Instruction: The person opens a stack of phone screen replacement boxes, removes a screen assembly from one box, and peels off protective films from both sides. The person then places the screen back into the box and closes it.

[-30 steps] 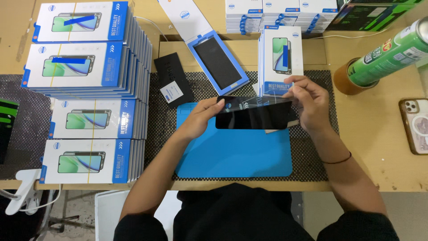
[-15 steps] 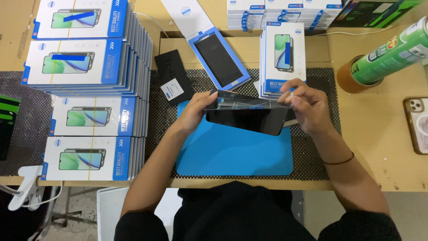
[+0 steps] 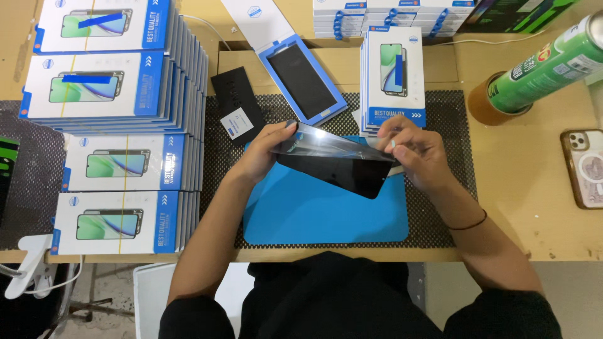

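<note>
the person's torso is cut off at the frame's lower edge. above a blue mat [image 3: 326,213] on the desk [image 3: 521,207], both hands grip a dark glass screen protector [image 3: 336,168]; a clear film [image 3: 333,143] lifts off its top, glare hiding the film's edge. the left hand [image 3: 267,150] pinches the left end, the right hand [image 3: 418,150] the right. beyond lies an open blue-framed tray [image 3: 301,81].

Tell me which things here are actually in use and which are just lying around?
In use: left hand and right hand holding the dark glass sheet over the blue mat; open blue tray.

Lying about: green can, phone, stacked boxes.
</note>
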